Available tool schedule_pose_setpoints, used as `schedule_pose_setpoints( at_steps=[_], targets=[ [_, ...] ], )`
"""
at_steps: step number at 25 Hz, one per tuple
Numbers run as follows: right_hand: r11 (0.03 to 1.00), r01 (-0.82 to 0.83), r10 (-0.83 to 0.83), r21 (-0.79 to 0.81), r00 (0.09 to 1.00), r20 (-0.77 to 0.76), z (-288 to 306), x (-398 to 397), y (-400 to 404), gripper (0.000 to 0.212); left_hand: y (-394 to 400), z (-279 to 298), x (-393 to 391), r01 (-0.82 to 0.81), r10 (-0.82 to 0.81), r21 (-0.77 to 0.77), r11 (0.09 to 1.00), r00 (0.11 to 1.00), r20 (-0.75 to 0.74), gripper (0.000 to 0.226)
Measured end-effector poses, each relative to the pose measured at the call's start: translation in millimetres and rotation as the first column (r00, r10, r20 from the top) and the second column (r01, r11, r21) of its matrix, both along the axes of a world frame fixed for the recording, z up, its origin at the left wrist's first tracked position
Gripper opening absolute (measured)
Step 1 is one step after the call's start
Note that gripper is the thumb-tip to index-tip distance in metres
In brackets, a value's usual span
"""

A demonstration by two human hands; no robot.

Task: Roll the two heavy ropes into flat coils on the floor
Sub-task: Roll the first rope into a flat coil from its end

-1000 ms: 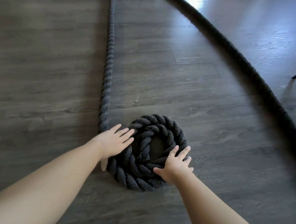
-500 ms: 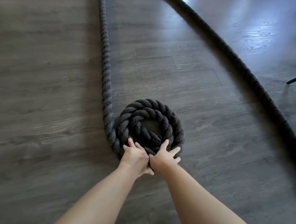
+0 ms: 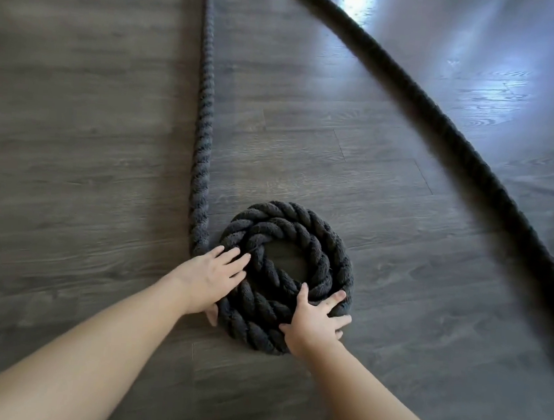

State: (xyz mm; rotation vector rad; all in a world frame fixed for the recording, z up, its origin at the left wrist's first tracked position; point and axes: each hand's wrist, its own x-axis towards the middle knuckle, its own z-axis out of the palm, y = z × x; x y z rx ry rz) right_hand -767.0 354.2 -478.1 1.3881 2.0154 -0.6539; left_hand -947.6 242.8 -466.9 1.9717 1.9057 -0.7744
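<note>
While the coil lies flat, its rope tail points straight away.

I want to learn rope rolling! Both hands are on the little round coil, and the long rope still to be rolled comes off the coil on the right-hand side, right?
Not quite. The head view shows the straight rope leaving the coil on the left side, beside the left hand. The right hand does rest on the coil too.

Two bare forearms, sleeveless to the frame edge; no rings or watch on either grip
</note>
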Motion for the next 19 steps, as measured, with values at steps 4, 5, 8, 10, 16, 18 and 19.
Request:
schedule_pose_setpoints(
  at_steps=[4,5,8,10,16,18,19],
  targets=[
    [0.994,-0.104,0.105,0.038,0.993,-0.045,0.7,0.2,14.4,0.087,-5.0,-8.5,5.5,0.027,-0.025,0.045,0.999,0.999,-0.035,0.098],
    [0.990,-0.129,0.134,0.059,0.987,-0.090,0.6,2.8,21.5,0.089,-4.0,-8.8,6.6,-0.010,0.011,0.036,0.999,1.000,-0.025,0.100],
    [0.995,-0.009,0.033,0.097,0.967,-0.254,0.8,6.2,34.6,0.091,4.1,-9.0,22.0,-0.192,0.192,0.027,0.981,0.981,0.014,0.104],
    [0.976,0.213,-0.187,0.045,0.925,-0.332,3.3,-9.3,31.5,0.086,13.1,-9.3,37.8,-0.343,0.342,0.047,0.938,0.939,0.038,0.106],
    [0.933,0.358,-0.361,-0.048,0.923,-0.136,18.7,-63.1,37.6,0.122,46.5,-13.3,103.6,-0.546,0.547,-0.042,0.837,0.832,0.098,0.101],
    [0.938,0.345,-0.346,-0.023,0.934,-0.088,11.7,-55.3,39.0,0.133,48.9,-5.2,113.9,-0.428,0.431,-0.046,0.902,0.893,0.130,0.092],
    [0.943,0.331,-0.331,-0.010,0.940,-0.085,6.8,-52.1,39.7,0.134,50.6,2.1,107.3,-0.357,0.357,-0.034,0.934,0.919,0.165,0.086]
  ],
)
